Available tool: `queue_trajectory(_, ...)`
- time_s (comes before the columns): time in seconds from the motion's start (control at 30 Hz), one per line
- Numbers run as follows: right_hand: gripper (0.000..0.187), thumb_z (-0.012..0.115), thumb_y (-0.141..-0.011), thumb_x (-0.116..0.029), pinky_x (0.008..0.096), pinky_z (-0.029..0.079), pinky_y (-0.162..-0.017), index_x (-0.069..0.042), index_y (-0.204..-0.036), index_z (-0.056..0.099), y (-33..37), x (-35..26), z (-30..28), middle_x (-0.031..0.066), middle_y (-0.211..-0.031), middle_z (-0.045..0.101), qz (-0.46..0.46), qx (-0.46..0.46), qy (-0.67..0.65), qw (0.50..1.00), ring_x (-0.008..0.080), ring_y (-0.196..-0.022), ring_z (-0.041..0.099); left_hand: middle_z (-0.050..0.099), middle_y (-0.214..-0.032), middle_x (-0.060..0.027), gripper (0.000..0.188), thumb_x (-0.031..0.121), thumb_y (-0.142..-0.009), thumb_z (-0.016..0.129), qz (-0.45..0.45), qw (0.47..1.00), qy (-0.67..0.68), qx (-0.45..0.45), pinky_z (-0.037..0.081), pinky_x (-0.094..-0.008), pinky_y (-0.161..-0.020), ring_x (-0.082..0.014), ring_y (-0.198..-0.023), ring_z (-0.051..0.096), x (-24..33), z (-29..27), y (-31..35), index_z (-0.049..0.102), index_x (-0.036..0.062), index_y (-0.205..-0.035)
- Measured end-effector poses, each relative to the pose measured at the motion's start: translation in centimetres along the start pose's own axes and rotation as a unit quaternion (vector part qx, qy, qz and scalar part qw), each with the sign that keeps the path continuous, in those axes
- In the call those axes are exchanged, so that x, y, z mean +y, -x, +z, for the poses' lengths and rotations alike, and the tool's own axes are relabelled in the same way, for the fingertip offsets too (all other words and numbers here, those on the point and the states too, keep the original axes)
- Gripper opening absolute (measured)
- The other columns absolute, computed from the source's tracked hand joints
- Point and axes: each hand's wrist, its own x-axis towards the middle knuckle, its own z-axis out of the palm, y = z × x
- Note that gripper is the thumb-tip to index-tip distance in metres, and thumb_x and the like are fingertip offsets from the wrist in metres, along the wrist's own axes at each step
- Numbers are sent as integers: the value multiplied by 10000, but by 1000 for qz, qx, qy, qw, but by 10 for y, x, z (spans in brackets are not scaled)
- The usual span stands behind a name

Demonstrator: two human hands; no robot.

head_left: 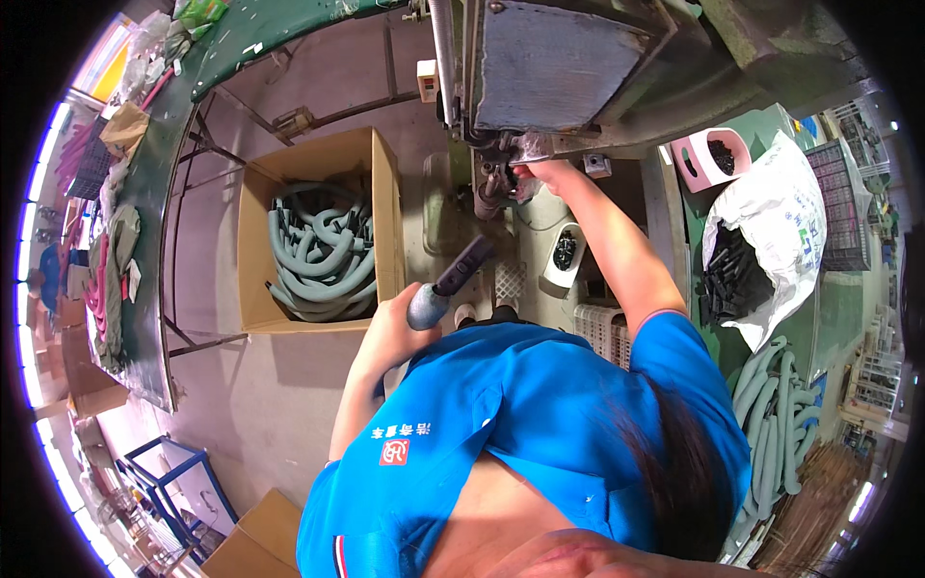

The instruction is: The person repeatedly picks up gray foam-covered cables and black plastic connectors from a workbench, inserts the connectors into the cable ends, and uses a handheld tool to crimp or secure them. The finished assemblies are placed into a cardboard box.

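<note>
Take the green machine (617, 67) at the top of the view as your landmark. Your right hand (536, 173) is stretched up to the dark metal fitting (491, 183) on the machine's lower front edge, just under its grey panel; the fingers are curled in against that fitting, but whether they actually clamp a part there cannot be made out. Your left hand (397, 323) sits well below the machine and to its left, closed around a grey-green hose (429, 306) near its end. The hose's black end piece (466, 265) sticks out of your fist and slants up toward the machine without reaching it. Left of the machine, on the floor, stands an open cardboard box (385, 207) filled with more curved grey-green hoses (323, 255); your left hand is just beside its near right corner. Directly below the fitting lies a small white tray (568, 279) with black pieces in it. To the machine's right, on a green bench (838, 308), a white bag (780, 217) spills open with black parts (732, 275), a pink tub (701, 154) sits above it nearer the machine, and another heap of grey-green hoses (780, 414) lies below the bag.
</note>
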Motion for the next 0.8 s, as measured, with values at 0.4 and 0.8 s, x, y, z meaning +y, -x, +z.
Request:
queue_trajectory(0.4, 155, 649, -862, -215, 279, 516, -751, -73, -923, 643, 57, -35, -6, 24, -864, 638, -80, -268, -169, 945, 106, -757, 606, 623, -767, -189, 336, 129, -653, 677, 42, 999, -30, 9, 490, -390, -704, -337, -746, 641, 19, 7, -12, 568, 37, -957)
queue_trajectory(0.8, 222, 557, -917, -301, 322, 542, -758, -101, -820, 551, 49, -18, -16, 3, -732, 551, -72, -258, -195, 943, 110, -693, 577, 628, -798, -184, 391, 159, -648, 683, 38, 999, -35, -3, 485, -371, -734, -315, -764, 620, 26, 6, -37, 571, 23, -997)
